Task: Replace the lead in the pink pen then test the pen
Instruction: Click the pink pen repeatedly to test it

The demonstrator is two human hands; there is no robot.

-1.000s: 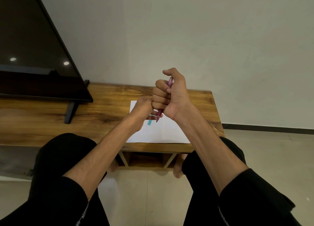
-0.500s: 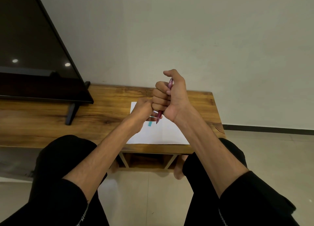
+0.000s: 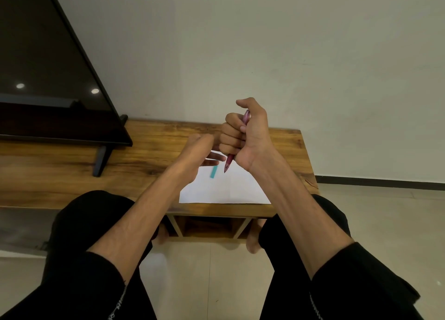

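My right hand [image 3: 248,136] is closed in a fist around the pink pen [image 3: 228,162], held upright above the white paper [image 3: 224,189], tip pointing down. The pen's top end shows near my thumb. My left hand [image 3: 195,151] hovers just left of the pen tip, fingers stretched toward it and blurred; whether they hold a lead I cannot tell. A small teal lead case [image 3: 213,171] lies on the paper below the left fingers.
A wooden bench table [image 3: 149,151] holds the paper. A black TV [image 3: 48,79] on a stand [image 3: 102,160] fills the left side. A pale wall rises behind. My knees in black trousers sit close to the table's front edge.
My left hand has drawn back to the left from under my right fist, and its fingers have spread out. The teal case now shows more. The right hand keeps the pen in place.
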